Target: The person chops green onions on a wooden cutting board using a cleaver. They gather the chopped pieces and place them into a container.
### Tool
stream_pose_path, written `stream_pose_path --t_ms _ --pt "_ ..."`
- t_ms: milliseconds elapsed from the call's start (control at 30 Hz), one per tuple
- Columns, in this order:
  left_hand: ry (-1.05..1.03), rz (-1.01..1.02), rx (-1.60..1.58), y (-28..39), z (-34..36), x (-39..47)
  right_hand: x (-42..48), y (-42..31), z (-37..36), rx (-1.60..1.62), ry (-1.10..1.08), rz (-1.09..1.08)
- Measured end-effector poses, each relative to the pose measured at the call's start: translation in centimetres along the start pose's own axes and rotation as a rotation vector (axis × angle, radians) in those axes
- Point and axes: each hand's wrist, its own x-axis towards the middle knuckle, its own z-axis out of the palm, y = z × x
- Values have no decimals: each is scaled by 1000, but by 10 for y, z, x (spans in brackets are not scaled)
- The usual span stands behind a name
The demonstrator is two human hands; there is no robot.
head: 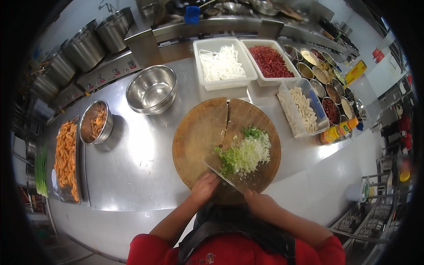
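Note:
My right hand (262, 202) grips a kitchen knife (226, 179) at the near edge of a round wooden chopping block (195, 132). Its blade points away and to the left, seen nearly edge-on. Close against the blade's left side is my left hand (204, 188), fingers bent; whether it touches the steel or holds anything is hidden. A heap of finely chopped scallion (246, 154), pale in the middle and green at both ends, lies on the block's right half, just beyond the blade. A dark crack runs from the block's far rim towards its middle.
Behind the block stand white tubs of pale strips (223, 63) and chopped red pieces (270, 61). Rightward are a clear tub of pale sticks (301, 109), several seasoning pots (331, 91) and a yellow bottle (339, 131). Leftward are steel bowls (152, 89) and an orange-food tray (67, 159).

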Motion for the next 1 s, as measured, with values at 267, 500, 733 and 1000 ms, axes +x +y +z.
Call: stream_pose_path --t_ms 267,500,733,1000 --pt "101 -92 -73 0 -16 -4 -9 0 -21 112 -11 104" --pt "394 -402 -117 -41 -50 30 -37 23 -20 -10 -207 89" --pt "70 -132 -358 -53 -23 84 -53 31 -45 -78 -320 81" --pt "-43 -201 -324 -32 -31 46 -59 64 -25 -91 -110 89"
